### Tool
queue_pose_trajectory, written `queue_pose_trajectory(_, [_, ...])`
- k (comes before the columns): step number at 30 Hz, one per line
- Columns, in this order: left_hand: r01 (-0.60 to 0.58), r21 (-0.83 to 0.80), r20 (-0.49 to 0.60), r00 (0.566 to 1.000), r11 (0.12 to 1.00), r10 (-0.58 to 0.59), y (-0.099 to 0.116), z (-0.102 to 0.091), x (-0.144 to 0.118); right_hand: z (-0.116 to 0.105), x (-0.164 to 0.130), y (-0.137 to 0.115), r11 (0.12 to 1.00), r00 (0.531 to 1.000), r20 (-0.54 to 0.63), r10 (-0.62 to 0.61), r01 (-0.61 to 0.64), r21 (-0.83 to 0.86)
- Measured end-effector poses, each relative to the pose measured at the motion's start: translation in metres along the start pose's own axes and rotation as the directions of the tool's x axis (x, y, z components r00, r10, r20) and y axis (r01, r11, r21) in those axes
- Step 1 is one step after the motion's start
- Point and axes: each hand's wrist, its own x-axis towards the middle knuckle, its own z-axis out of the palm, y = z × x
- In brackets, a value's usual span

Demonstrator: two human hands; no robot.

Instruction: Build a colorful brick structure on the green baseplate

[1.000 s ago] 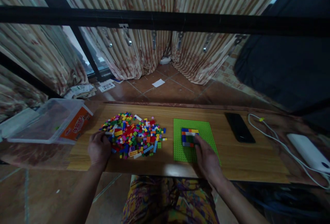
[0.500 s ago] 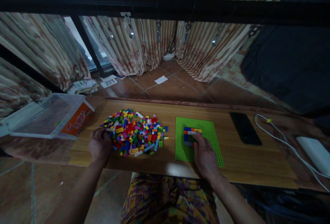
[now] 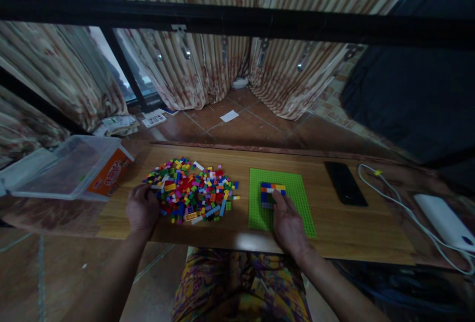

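Observation:
A square build of coloured toy bricks, mostly blue with white, orange and yellow, sits on a green baseplate. My right hand lies over the plate's near right part, with its closed fingertips on the build's white brick. Part of the build is hidden under those fingers. To the left spreads a heap of loose toy bricks in many colours. At its left edge rests my left hand, fingers curled down against the bricks. Its fingertips are hidden, so whether it holds a brick does not show.
All this lies on a long wooden board. A clear plastic box with an orange label stands at the left end. On the right are a black phone, a white cable and a white power bank.
The whole view has shifted slightly. My right hand stays at the brick build, its fingers only a little changed. My left hand remains at the heap's left edge.

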Motion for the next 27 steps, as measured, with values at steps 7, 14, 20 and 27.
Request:
queue_pose_trajectory(7, [-0.004,-0.024,-0.007,1.000,1.000,0.004,0.001,0.000,0.001,-0.020,0.006,-0.003,0.969,0.991,-0.015,0.137,-0.130,0.211])
queue_pose_trajectory(14, [0.000,-0.028,-0.008,1.000,1.000,0.000,0.002,0.001,0.002,-0.043,0.043,0.011,0.972,0.984,0.005,0.180,-0.179,0.153])
queue_pose_trajectory(20, [0.011,-0.029,-0.014,1.000,1.000,-0.012,0.002,0.001,0.001,-0.057,0.088,0.017,0.999,0.839,0.543,0.006,-0.034,0.042])
queue_pose_trajectory(27, [0.007,-0.003,-0.009,1.000,1.000,-0.007,0.002,0.001,0.000,-0.057,0.124,0.018,0.997,0.630,0.772,-0.081,0.037,0.074])
